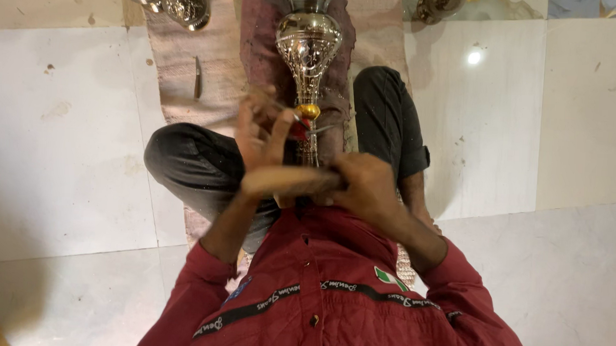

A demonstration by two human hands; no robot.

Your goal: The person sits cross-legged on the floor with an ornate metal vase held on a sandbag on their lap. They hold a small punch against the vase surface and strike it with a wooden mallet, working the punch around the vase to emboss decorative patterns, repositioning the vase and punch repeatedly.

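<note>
Red sleeves are framing two hands: the right hand (363, 186) is clamping the silver vessel (309, 45)'s stem, the left hand (265, 133) is working just beside it, fingers spread, needing steadiness.

I see one head-worn view looking steeply down, close over my hands (301, 166), chest and tiled floor (67, 148).

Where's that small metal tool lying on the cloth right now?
In the head view, the slim metal tool lies on the pinkish cloth, left of the silver engraved vase and above the person's bent knee.
</note>
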